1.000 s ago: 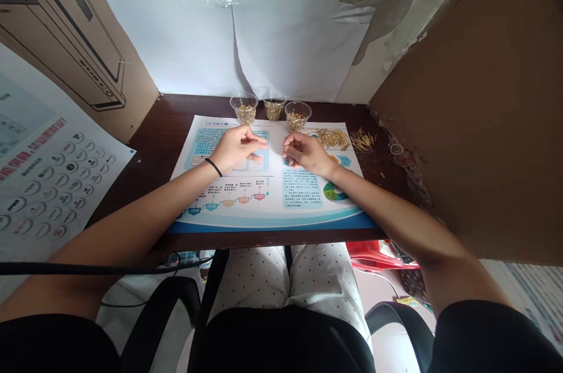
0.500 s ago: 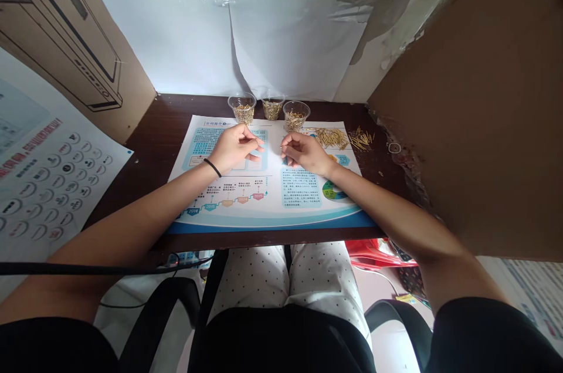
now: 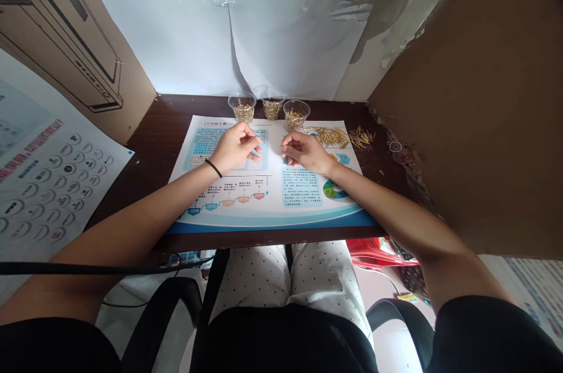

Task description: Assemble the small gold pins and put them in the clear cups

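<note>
Over the left half of a printed sheet (image 3: 246, 214), my left hand (image 3: 235, 147) is closed, thumb and forefinger pinched together; what they hold, if anything, is too small to name. My right hand (image 3: 305, 151) pinches a tiny piece at its fingertips, facing the left hand across a small gap. Just behind the hands stand three clear plastic cups, the left cup (image 3: 241, 108), the middle cup (image 3: 273, 107) and the right cup (image 3: 296, 116), each holding small gold-coloured metal pieces. To the right of my right hand lies a pile of thin gold-coloured pins (image 3: 332, 137).
A smaller group of gold-coloured pins (image 3: 363, 138) lies on the dark table (image 3: 176, 112) past the sheet's right edge. Cardboard panels, left (image 3: 79, 39) and right (image 3: 479, 97), flank the table, with a white paper-covered wall (image 3: 290, 44) behind. Another printed sheet (image 3: 57, 168) hangs at left.
Both hands keep nearly the same place and pinched pose. The left fingers have shifted very slightly; cups and pins look unmoved.
</note>
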`<action>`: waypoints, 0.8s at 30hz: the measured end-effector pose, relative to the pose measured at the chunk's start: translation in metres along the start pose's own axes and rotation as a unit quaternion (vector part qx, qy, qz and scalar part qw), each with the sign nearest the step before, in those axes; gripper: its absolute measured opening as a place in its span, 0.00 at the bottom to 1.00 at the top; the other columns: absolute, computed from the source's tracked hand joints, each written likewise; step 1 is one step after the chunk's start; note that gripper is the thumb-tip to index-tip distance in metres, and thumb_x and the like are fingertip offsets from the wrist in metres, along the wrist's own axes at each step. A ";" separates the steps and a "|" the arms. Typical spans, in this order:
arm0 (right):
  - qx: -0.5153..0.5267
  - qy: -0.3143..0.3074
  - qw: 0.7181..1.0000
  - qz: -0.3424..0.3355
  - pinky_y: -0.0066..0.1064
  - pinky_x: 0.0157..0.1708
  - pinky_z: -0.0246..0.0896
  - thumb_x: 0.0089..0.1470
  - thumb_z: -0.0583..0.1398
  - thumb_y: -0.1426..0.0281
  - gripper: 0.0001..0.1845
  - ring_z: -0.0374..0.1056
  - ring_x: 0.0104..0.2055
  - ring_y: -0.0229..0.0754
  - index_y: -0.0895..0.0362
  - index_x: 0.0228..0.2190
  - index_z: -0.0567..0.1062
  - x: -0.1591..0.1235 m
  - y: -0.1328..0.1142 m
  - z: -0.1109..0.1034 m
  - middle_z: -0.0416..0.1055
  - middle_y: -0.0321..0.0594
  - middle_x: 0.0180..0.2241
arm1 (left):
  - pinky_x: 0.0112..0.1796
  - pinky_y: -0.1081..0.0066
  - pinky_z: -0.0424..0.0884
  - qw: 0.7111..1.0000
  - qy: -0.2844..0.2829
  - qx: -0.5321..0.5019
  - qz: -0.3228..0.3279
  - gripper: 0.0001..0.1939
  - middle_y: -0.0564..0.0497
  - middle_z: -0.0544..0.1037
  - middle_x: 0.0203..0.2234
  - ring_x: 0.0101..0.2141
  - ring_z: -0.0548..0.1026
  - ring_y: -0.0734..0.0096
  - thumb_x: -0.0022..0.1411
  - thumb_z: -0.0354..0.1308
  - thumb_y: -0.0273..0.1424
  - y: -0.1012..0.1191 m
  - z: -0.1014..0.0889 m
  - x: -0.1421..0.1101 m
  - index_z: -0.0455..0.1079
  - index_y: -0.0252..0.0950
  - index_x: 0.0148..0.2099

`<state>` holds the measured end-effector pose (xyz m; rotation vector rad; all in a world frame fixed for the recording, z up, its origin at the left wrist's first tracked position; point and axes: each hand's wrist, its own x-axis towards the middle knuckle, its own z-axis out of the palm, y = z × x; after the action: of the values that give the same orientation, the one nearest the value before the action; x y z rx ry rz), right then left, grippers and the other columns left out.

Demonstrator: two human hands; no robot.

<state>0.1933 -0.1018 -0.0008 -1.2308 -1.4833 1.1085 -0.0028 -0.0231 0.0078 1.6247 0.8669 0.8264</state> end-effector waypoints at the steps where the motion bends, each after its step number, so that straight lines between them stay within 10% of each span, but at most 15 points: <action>1: -0.003 0.000 1.000 0.002 0.25 0.19 0.64 0.57 0.59 0.69 0.06 0.64 0.22 0.30 0.57 0.31 0.66 0.000 0.000 0.000 0.70 0.36 0.25 | 0.24 0.75 0.79 1.000 -0.001 0.000 0.002 0.09 0.49 0.75 0.29 0.27 0.76 0.74 0.60 0.59 0.26 0.000 0.000 0.000 0.60 0.35 0.32; 24: -0.016 -0.005 1.000 0.007 0.26 0.20 0.64 0.57 0.59 0.68 0.06 0.65 0.23 0.31 0.57 0.32 0.67 -0.001 -0.003 -0.001 0.70 0.37 0.26 | 0.28 0.75 0.78 1.000 -0.027 0.000 -0.004 0.07 0.47 0.78 0.29 0.29 0.80 0.70 0.60 0.61 0.29 0.002 0.001 -0.003 0.65 0.33 0.34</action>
<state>0.1933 -0.1031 0.0026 -1.2608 -1.5073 1.1065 -0.0029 -0.0267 0.0094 1.6351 0.8360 0.7736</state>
